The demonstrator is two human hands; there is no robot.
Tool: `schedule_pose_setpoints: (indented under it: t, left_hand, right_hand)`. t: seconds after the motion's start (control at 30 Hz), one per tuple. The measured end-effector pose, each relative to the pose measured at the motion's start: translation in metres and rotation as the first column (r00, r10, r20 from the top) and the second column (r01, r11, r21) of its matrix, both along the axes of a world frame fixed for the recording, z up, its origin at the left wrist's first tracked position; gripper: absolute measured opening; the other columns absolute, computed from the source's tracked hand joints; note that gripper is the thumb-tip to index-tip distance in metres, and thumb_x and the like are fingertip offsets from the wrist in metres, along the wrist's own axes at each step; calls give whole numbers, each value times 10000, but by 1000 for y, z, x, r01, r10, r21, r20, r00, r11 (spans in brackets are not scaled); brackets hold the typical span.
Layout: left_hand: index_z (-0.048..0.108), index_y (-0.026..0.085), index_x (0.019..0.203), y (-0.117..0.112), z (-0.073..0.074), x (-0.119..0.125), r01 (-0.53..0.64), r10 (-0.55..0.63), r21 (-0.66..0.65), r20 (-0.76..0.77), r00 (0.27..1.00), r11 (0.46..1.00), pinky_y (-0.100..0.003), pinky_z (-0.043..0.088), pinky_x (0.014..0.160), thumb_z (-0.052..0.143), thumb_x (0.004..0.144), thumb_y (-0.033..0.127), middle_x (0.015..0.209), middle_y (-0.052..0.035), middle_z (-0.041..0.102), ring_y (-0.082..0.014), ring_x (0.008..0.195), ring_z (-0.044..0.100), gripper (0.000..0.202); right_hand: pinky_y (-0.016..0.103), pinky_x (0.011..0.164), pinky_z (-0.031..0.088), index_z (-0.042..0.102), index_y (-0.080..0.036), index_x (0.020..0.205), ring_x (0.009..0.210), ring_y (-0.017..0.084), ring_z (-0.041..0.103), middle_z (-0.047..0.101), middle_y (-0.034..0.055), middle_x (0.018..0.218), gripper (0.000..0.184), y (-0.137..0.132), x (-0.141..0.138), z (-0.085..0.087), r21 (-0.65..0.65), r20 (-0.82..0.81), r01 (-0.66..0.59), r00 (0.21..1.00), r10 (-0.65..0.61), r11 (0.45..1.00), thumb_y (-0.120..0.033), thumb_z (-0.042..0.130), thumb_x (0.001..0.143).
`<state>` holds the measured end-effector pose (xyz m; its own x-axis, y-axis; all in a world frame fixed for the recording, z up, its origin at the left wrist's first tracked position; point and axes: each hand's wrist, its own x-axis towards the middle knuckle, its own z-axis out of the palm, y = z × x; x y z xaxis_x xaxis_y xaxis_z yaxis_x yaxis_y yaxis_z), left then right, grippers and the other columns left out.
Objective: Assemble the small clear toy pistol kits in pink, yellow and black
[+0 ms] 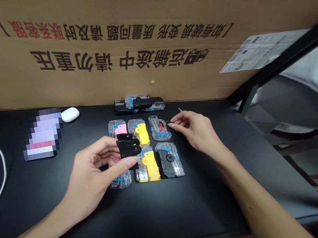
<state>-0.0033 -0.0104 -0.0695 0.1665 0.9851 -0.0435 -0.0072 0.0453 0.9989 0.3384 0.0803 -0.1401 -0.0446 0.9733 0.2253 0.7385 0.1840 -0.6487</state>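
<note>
My left hand (90, 174) is closed around a black plastic clip-like part (127, 148) with rounded ends, held above the table. My right hand (196, 131) has its fingertips pinched together beside a clear case with a red piece (159, 128); a tiny dark bit shows at the fingertips, too small to name. Under and beside my left hand lie more clear cases: one with a pink part (120, 128), two with yellow parts (142, 133) (151, 164), and one with a black part (170, 160). Another clear case (122, 181) is partly hidden by my left hand.
A stack of black and clear pieces (138, 103) lies against the large cardboard box (94, 85). A thin metal item (180, 109) sits past my right hand. To the left are a blurred phone (44, 135), a white earbud case (70, 114) and a white cable (1, 157).
</note>
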Motion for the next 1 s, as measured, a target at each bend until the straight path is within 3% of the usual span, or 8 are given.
schedule_pose_setpoints:
  t: [0.13,0.27,0.37,0.47,0.6,0.73,0.9,1.0]
  left_hand:
    - [839,198,968,1,-2,0,-10,10,-14,-15,1000,1000,-270,615,712,1000,826,381,956,-61,861,-188,833,769,282]
    - [850,202,971,1,-2,1,-3,2,-13,-10,1000,1000,-266,610,703,996,832,380,939,-53,853,-184,831,758,268]
    - [853,205,973,0,-1,0,0,0,-12,-19,1000,1000,-266,600,698,994,835,389,919,-47,844,-179,816,743,269]
    - [851,206,987,0,-2,0,2,-3,-19,-26,1000,1000,-273,597,720,1005,824,398,936,-49,848,-181,827,746,295]
    - [837,202,979,0,-3,0,11,-12,-36,-21,1000,999,-276,590,736,1012,811,388,975,-58,858,-188,850,759,307]
    - [830,197,987,0,-3,0,14,-15,-35,-25,1000,999,-275,581,723,1006,815,389,984,-64,864,-191,849,765,311]
    - [834,196,976,0,-2,0,17,-18,-19,-30,999,1000,-265,596,721,1007,819,389,964,-59,865,-184,838,767,303]
    - [837,197,978,0,-2,1,9,-10,-16,-16,1000,1000,-251,618,709,1017,815,373,966,-58,871,-186,837,796,301]
  right_hand:
    - [423,794,599,848,-205,939,746,236,716,818,103,883,429,0,0,0,-6,-24,6,1000,-7,1000,-627,794,998]
    - [389,715,594,859,-181,1096,730,237,726,776,83,838,426,-1,0,-2,7,-58,22,998,-21,1000,-585,734,1046]
    - [376,679,594,851,-178,1228,739,228,734,768,104,973,418,-1,-4,-3,41,-65,22,998,-20,999,-524,653,1102]
    - [400,749,608,852,-206,1269,787,229,732,745,110,1078,350,1,-9,-3,88,-37,2,999,1,996,-436,639,1115]
    - [446,844,586,873,-239,1230,822,256,685,692,81,978,271,8,-13,-4,126,38,-42,999,38,991,-388,695,1092]
    - [431,834,556,869,-235,1139,790,249,648,669,69,927,222,12,-13,-5,128,85,-70,995,59,989,-375,702,1100]
    - [392,806,536,835,-255,1257,749,222,623,659,45,931,223,10,-15,-1,95,105,-113,989,103,989,-336,693,1105]
    - [387,810,530,827,-250,1198,758,221,621,654,43,928,186,9,-17,0,73,108,-125,987,117,989,-331,691,1099]
